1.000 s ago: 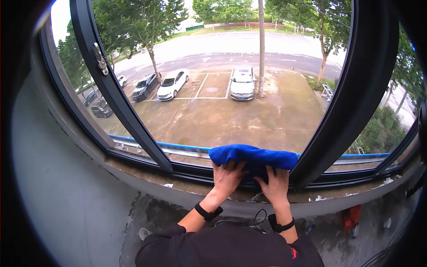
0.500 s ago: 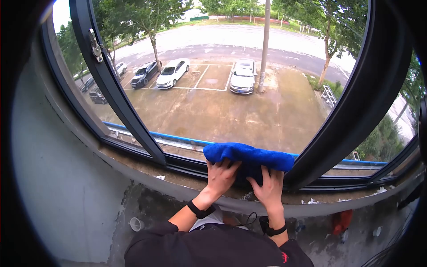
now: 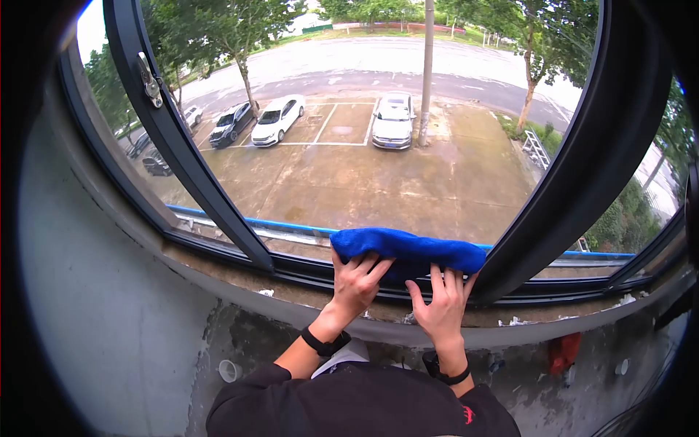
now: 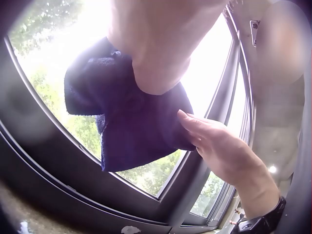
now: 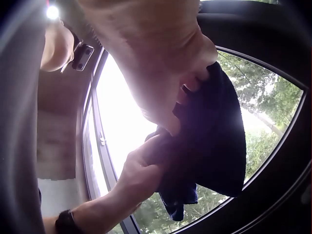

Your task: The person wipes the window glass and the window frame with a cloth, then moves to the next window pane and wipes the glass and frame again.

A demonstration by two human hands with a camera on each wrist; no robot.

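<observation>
A blue cloth, bunched into a roll along its top, spans the lower part of the window in the head view. My left hand grips its left part, the fingertips partly hidden by the folds. At the right part my right hand holds it with the fingers tucked under the roll and the thumb apart. The cloth's lower part hangs down in the left wrist view, where the right hand is at its edge. From the right wrist view, the left hand is curled at the cloth's near side.
Dark window frame bars surround the hands, with a latch on the left bar. A rough sill with white debris runs below. A white cup and a red item lie lower down. Outside are parked cars.
The cloth has shifted slightly right relative to the window frame. Both hands went with it, and the gap between them has widened a little. The head view has also shifted.
</observation>
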